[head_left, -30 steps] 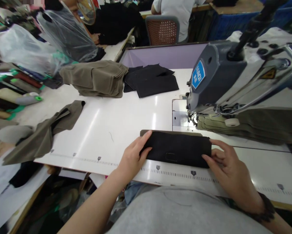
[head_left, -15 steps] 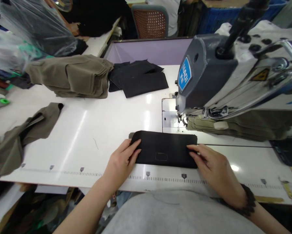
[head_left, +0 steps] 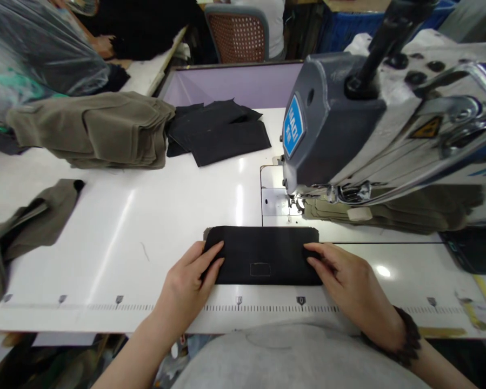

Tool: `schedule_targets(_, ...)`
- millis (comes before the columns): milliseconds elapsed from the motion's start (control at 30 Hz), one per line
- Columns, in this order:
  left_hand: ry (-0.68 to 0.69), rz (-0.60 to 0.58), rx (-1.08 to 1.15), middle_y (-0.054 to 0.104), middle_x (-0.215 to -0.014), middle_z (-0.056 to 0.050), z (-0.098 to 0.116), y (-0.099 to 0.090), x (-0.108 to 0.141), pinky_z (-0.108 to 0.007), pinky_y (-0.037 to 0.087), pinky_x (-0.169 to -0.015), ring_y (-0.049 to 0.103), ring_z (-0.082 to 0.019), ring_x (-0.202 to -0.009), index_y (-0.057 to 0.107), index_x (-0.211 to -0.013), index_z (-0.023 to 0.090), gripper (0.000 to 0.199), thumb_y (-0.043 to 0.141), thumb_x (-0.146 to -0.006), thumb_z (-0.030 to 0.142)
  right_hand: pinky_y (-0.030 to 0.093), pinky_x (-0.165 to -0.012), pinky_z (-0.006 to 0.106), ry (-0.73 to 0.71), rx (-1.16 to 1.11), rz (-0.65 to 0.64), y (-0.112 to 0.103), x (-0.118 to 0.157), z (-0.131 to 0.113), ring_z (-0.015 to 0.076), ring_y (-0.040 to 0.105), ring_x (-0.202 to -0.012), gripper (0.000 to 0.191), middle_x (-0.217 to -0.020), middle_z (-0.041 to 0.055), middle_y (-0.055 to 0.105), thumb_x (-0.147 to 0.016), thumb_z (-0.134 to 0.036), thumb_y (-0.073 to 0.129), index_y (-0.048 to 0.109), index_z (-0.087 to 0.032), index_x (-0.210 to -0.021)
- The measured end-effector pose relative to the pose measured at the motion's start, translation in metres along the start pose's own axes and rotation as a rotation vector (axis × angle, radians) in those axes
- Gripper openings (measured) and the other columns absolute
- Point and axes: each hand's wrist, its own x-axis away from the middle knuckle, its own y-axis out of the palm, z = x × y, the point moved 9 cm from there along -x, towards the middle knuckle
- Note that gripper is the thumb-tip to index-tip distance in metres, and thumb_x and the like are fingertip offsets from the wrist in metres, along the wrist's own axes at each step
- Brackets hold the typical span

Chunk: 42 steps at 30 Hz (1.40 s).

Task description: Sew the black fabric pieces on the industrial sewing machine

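Observation:
A folded black fabric piece (head_left: 263, 248) lies flat on the white table just in front of the sewing machine (head_left: 335, 108), a small stitched rectangle showing near its lower edge. My left hand (head_left: 192, 283) pinches its left end between thumb and fingers. At the opposite end, my right hand (head_left: 350, 281), with a dark beaded bracelet on the wrist, is closed on the fabric in the same way. A sliver of olive cloth peeks out at the upper left corner; how far it runs underneath is hidden. The needle area stands a little beyond the far edge.
Stacked olive fabric pieces (head_left: 92, 129) and black fabric pieces (head_left: 222, 135) lie toward the back left. More olive pieces (head_left: 408, 210) rest beneath the machine arm. A loose olive piece (head_left: 44, 216) is at far left. A ruler scale (head_left: 271, 309) runs along the front edge.
The camera view has shifted, so the table and machine appear further left. The black fabric, slightly slanted before, now lies straighter along the table edge. Both hands keep their pinch.

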Motion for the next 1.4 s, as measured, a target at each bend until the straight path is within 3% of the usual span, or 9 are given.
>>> schedule_targets(233, -0.028, -0.008, -0.033, 0.052, -0.074, -0.003, -0.002, -0.001, -0.002, -0.02, 0.05, -0.058, 0.054, -0.012, -0.064, 0.058, -0.105, 0.012, 0.026, 0.042, -0.088, 0.023, 0.048, -0.068, 0.026, -0.018, 0.014, 0.008, 0.001, -0.001, 0.0, 0.0139, 0.061, -0.077, 0.021, -0.089, 0.0028, 0.065, -0.084, -0.022, 0.043, 0.057, -0.018, -0.1)
schedule_targets(600, -0.091, -0.026, 0.029, 0.054, -0.078, -0.005, -0.008, 0.001, -0.002, -0.024, 0.052, -0.062, 0.056, -0.014, -0.068, 0.061, -0.102, 0.012, 0.026, 0.044, -0.086, 0.023, 0.048, -0.065, 0.024, -0.049, 0.044, 0.013, 0.0, -0.004, -0.002, 0.013, 0.061, -0.074, 0.022, -0.086, 0.0026, 0.065, -0.085, -0.022, 0.042, 0.057, -0.017, -0.099)
schedule_targets(1033, -0.309, -0.136, 0.154, 0.052, -0.083, -0.006, -0.019, 0.011, 0.0, -0.031, 0.052, -0.072, 0.054, -0.015, -0.077, 0.062, -0.101, 0.011, 0.024, 0.054, -0.078, 0.012, 0.05, -0.057, 0.027, -0.12, 0.196, 0.071, 0.003, 0.004, 0.008, 0.0166, 0.064, -0.07, 0.036, -0.088, 0.0029, 0.067, -0.086, -0.045, 0.036, 0.056, -0.021, -0.105)
schedule_targets(1267, -0.39, -0.131, 0.211, 0.052, -0.088, -0.007, -0.022, 0.011, 0.004, -0.032, 0.051, -0.078, 0.055, -0.016, -0.081, 0.06, -0.103, 0.01, 0.027, 0.057, -0.076, 0.011, 0.048, -0.045, 0.026, -0.186, 0.27, 0.108, 0.002, 0.006, 0.009, 0.0171, 0.064, -0.061, 0.039, -0.084, 0.0009, 0.067, -0.085, -0.051, 0.032, 0.055, -0.025, -0.104)
schedule_targets(1400, -0.385, -0.1, 0.236, 0.052, -0.091, -0.007, -0.023, 0.01, 0.007, -0.032, 0.052, -0.078, 0.056, -0.016, -0.081, 0.059, -0.105, 0.011, 0.028, 0.057, -0.077, 0.012, 0.051, -0.05, 0.028, -0.156, 0.28, 0.074, 0.006, 0.011, 0.018, 0.018, 0.064, -0.063, 0.038, -0.091, 0.0012, 0.066, -0.084, -0.051, 0.034, 0.051, -0.029, -0.111)
